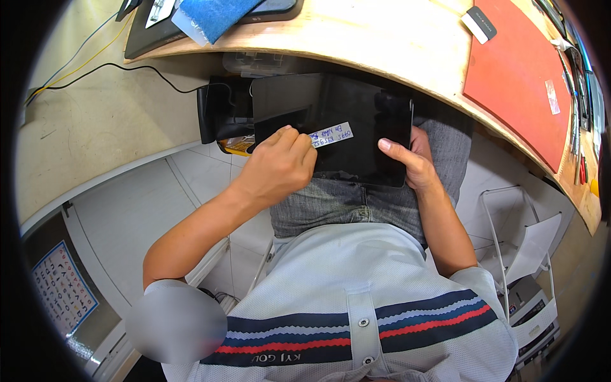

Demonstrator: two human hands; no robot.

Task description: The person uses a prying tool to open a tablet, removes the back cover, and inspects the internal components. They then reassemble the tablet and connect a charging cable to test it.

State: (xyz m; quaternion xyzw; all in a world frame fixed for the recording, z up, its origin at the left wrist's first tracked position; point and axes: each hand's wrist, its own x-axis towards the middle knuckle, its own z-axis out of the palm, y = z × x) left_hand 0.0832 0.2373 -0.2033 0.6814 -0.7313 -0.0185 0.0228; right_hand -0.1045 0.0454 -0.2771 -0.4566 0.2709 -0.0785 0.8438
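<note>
A large black glossy tablet (pixel 363 105) lies tilted across my lap, under the front edge of the wooden table. A white sticker strip (pixel 336 132) with blue handwriting is on its dark screen. My left hand (pixel 283 156) is closed over the strip's left end, fingers curled and pinched together; the fingertips are partly hidden, with the strip sticking out to the right. My right hand (pixel 417 159) grips the tablet's right edge, thumb on the screen and the other fingers behind it.
On the wooden table (pixel 382 32) lie a blue cloth (pixel 219 16), a red mat (pixel 519 79), a small black-and-white object (pixel 478 25) and several tools at the right edge. A black cable (pixel 153 69) hangs at the left. A white folding chair (pixel 525 235) stands right.
</note>
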